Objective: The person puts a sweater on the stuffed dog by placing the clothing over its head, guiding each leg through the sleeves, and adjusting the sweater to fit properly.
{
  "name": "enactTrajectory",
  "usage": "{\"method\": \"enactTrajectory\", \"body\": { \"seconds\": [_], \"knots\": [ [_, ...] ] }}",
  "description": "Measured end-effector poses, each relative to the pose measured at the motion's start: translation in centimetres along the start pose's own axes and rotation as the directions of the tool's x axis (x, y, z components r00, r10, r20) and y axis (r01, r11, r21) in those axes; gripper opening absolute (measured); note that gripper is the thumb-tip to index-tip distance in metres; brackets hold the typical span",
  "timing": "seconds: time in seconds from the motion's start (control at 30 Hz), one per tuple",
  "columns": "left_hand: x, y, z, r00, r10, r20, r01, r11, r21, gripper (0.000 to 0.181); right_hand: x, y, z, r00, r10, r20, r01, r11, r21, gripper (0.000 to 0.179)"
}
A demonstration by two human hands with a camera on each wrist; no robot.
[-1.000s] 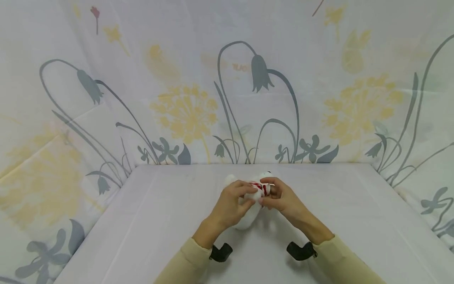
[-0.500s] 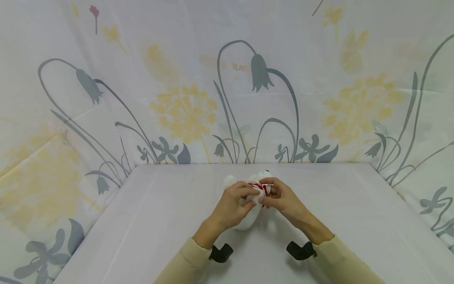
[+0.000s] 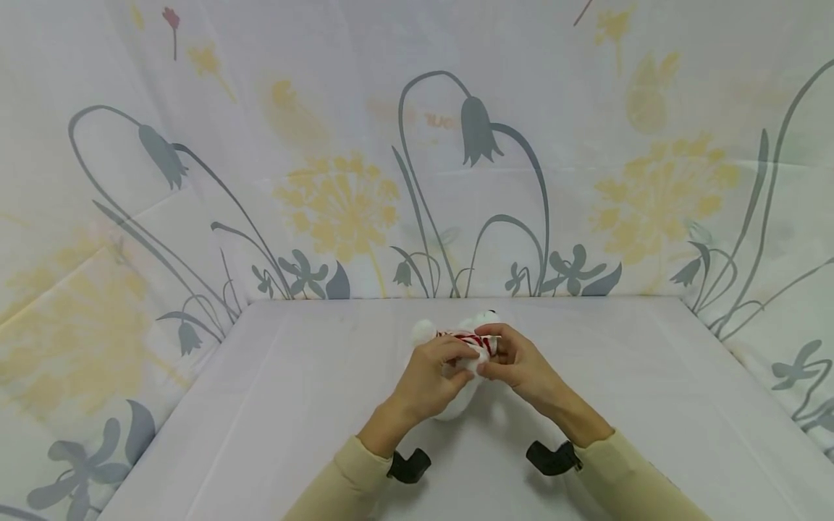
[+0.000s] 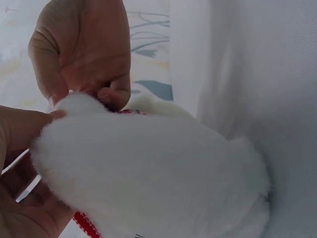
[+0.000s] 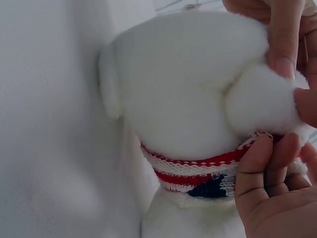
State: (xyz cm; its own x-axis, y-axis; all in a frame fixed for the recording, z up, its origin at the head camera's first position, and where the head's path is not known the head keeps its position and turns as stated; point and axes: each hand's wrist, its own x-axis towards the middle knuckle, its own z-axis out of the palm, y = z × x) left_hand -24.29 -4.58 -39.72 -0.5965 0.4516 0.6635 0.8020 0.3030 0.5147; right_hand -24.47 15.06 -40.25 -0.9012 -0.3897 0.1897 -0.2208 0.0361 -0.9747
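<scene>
A white plush toy (image 3: 451, 412) with short fur rests on the white table. A knitted scarf (image 5: 198, 171) in red, white and navy is wrapped around it. My left hand (image 3: 430, 380) grips a rounded limb (image 5: 260, 99) of the toy, its thumb pressing the fur. From the other side my right hand (image 3: 521, 362) pinches the same limb, with fingertips curled against the scarf's edge in the right wrist view. The toy's back or belly fills much of the left wrist view. A dark spot shows on its far end in the head view. The hands hide the toy's middle.
Behind the table (image 3: 313, 376) hangs a pale cloth (image 3: 417, 181) printed with grey bellflowers and yellow blooms; it also encloses both sides. A black wrist mount (image 3: 409, 467) juts from the left sleeve and another black mount (image 3: 550, 458) from the right.
My left hand has shifted slightly to the right, and a bit more of the red-and-white scarf shows above it. The right hand keeps nearly the same place; the toy has barely moved.
</scene>
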Motion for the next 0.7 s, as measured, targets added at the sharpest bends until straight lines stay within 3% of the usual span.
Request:
{"method": "enactTrajectory", "body": {
  "seconds": [0.27, 0.43, 0.53, 0.63, 0.7],
  "knots": [
    [-0.3, 0.0, 0.7, 0.999, 0.034, -0.043, -0.035, 0.999, -0.019, 0.023, -0.1, 0.1, 0.4, 0.994, -0.112, 0.002, 0.111, 0.986, -0.123, 0.046],
    [-0.3, 0.2, 0.9, 0.995, -0.074, -0.061, 0.071, 0.996, -0.057, 0.033, -0.1, 0.5, 0.6, 0.985, -0.175, -0.007, 0.170, 0.964, -0.204, 0.047],
    [-0.3, -0.1, 0.9, 0.993, -0.103, -0.060, 0.100, 0.994, -0.046, 0.054, -0.1, 0.6, 0.8, 0.974, -0.227, -0.016, 0.212, 0.930, -0.300, 0.052],
    [-0.2, -0.5, 0.8, 0.995, -0.093, -0.047, 0.092, 0.995, -0.027, 0.070, 0.0, 0.7, 1.0, 0.952, -0.305, -0.028, 0.266, 0.868, -0.420, 0.061],
    [-0.2, -0.8, 0.8, 0.994, -0.099, -0.037, 0.099, 0.995, -0.016, 0.070, 0.0, 0.7, 1.1, 0.933, -0.359, -0.027, 0.304, 0.825, -0.476, 0.065]
  ]
}}
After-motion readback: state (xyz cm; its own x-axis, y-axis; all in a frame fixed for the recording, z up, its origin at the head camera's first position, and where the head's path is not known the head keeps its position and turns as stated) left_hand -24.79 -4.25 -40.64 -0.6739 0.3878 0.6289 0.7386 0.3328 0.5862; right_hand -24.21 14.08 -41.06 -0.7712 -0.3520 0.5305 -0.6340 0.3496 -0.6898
